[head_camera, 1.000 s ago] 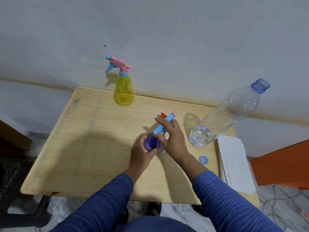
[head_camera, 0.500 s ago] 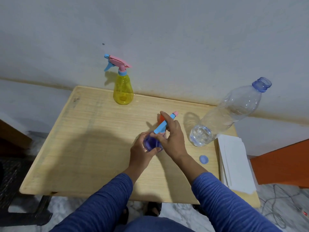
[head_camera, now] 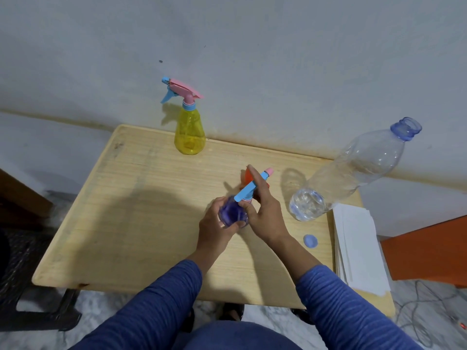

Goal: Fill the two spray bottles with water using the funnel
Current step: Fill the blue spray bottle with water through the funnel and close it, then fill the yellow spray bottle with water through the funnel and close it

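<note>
A purple spray bottle (head_camera: pixel 231 214) stands near the middle of the wooden table (head_camera: pixel 131 218). My left hand (head_camera: pixel 217 229) grips its body from the left. My right hand (head_camera: pixel 262 210) holds its blue trigger head (head_camera: pixel 252 186), fingers curled round the neck. Part of an orange-red funnel (head_camera: pixel 246 176) shows just behind that head, mostly hidden by my fingers. A yellow spray bottle (head_camera: pixel 189 133) with a pink and blue head stands upright at the table's back edge. At the right stands a large clear water bottle (head_camera: pixel 353 173), uncapped, with some water in it.
The blue bottle cap (head_camera: pixel 310 241) lies on the table right of my right wrist. A stack of white paper (head_camera: pixel 356 246) covers the table's right edge. An orange object (head_camera: pixel 429 251) sits beyond it. The wall runs close behind the table.
My right hand has shifted its fingers round the blue spray head, which has turned slightly. The left hand keeps its hold on the purple bottle.
</note>
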{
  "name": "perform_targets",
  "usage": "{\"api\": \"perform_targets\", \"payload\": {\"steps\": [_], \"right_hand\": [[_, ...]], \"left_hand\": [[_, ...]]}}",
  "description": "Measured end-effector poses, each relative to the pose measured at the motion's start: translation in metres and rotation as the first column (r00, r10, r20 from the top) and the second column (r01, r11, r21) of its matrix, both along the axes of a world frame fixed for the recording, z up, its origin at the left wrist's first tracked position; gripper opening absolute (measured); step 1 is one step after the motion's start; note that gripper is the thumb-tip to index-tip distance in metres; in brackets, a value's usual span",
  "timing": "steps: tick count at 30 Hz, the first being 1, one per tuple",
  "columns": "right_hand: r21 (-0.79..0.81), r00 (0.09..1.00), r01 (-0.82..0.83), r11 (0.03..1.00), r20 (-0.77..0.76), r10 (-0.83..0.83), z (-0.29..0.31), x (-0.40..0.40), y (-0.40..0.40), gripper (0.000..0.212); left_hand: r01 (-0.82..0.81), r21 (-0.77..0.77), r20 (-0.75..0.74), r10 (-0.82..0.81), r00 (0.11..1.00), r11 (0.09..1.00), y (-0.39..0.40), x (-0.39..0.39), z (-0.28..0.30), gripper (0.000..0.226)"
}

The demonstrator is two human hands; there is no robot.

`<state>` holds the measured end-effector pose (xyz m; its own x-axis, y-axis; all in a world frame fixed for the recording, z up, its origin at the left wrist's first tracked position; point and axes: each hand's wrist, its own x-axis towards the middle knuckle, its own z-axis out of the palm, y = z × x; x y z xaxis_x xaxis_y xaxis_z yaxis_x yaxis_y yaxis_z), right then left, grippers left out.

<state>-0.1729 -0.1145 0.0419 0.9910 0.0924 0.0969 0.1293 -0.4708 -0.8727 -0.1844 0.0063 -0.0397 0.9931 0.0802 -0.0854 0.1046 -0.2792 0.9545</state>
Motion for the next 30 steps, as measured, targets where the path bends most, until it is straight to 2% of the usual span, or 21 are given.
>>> {"api": "perform_targets", "payload": {"steps": [7, 10, 13, 15, 18, 23, 26, 30], "right_hand": [[0.044, 0.985, 0.161, 0.986, 0.053, -0.164, -0.003, -0.007, 0.019, 0.071], [0.098, 0.978, 0.199, 0.975, 0.041, -0.204, 0.001, -0.010, 0.017, 0.078], [0.039, 0.929, 0.352, 0.935, 0.107, -0.354, -0.001, -0.015, 0.016, 0.089], [0.031, 0.921, 0.383, 0.923, 0.071, -0.384, -0.003, -0.015, 0.016, 0.102], [0.056, 0.939, 0.340, 0.939, 0.040, -0.342, -0.004, -0.006, 0.016, 0.109], [0.068, 0.965, 0.262, 0.963, -0.017, -0.262, -0.002, 0.006, 0.019, 0.103], [0.028, 0.988, 0.148, 0.989, 0.048, -0.150, -0.003, 0.018, 0.010, 0.090], [0.014, 0.993, 0.067, 0.998, 0.092, -0.068, 0.004, 0.034, -0.009, 0.075]], "left_hand": [[0.036, 0.018, -0.006, -0.036, 0.999, 0.999, 0.000, 0.001, -0.005, 0.064], [0.029, 0.046, 0.007, -0.030, 1.000, 0.999, 0.000, 0.002, -0.004, 0.066], [0.013, 0.012, 0.019, -0.013, 1.000, 1.000, -0.001, 0.001, -0.002, 0.065], [0.010, -0.012, 0.011, -0.010, 1.000, 1.000, -0.001, 0.000, -0.002, 0.066], [0.011, -0.001, 0.005, -0.011, 1.000, 1.000, 0.000, 0.001, -0.004, 0.066], [-0.021, -0.025, -0.018, 0.021, 1.000, 0.999, -0.007, 0.000, 0.002, 0.059], [0.037, -0.052, -0.085, -0.042, 0.996, 0.998, -0.008, -0.004, 0.001, 0.049], [0.055, 0.004, -0.107, -0.054, 0.993, 0.998, -0.008, -0.011, -0.003, 0.046]]}}
